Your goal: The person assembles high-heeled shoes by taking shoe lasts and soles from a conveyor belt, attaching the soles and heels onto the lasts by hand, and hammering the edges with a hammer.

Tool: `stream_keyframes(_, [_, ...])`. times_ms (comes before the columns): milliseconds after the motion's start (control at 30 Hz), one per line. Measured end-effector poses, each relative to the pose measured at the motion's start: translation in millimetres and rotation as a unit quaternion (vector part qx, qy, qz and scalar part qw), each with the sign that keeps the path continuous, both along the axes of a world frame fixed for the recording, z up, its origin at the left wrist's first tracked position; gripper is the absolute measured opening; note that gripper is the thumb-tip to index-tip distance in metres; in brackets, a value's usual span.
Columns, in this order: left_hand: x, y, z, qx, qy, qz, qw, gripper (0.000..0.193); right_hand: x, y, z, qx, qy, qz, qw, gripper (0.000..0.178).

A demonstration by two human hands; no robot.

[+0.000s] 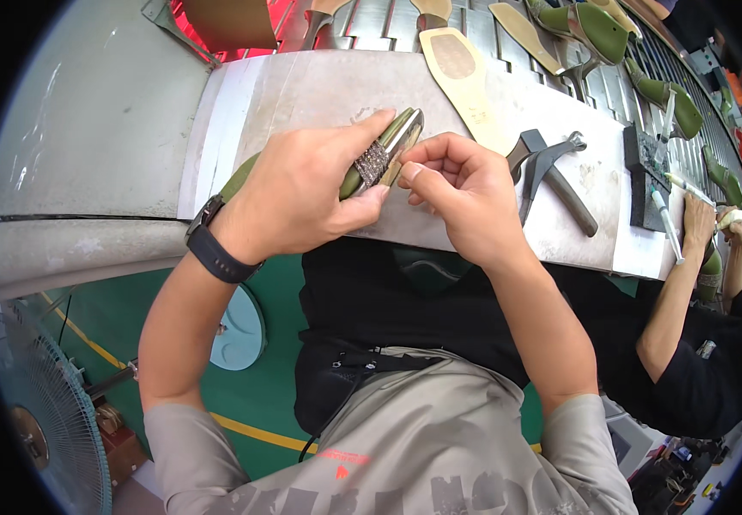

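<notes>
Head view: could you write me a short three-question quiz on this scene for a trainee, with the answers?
1. Multiple choice: which hand is wrapped around the green shoe? A) right B) left
2. True or false: the hammer lies on the bench to the left of the black block.
3. Fill in: the wrist of the hand wrapped around the shoe wears a black ____.

Key: 1. B, the left hand. 2. True. 3. Watch.
</notes>
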State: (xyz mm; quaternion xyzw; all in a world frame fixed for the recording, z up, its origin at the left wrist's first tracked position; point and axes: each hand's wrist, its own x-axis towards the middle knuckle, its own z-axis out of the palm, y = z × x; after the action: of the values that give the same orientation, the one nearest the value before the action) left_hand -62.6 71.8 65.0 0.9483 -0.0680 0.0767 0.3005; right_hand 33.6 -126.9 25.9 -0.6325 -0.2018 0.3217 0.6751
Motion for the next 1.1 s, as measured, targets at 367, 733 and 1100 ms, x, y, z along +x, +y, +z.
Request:
stream_keyframes(367, [3.3, 5.9, -8.8, -0.067, -0.082, 0.018, 0.994, 0.08, -3.6, 6.6, -7.9, 0.055, -0.044, -0.055, 0.996, 0.02])
stream_keyframes(733, [8.1, 6.0, -18.6, -0.002, -0.146, -0.01, 0.989, 0.066, 10.6, 13.2, 3.3, 0.055, 0.114, 0.005, 0.992, 0.017])
stream_keyframes(1100, [10.0, 5.9, -16.7, 0.004, -0.141, -0.011, 0.99, 0.062, 11.7, 19.5, -3.0, 0.071, 0.129, 0.01, 0.989, 0.014])
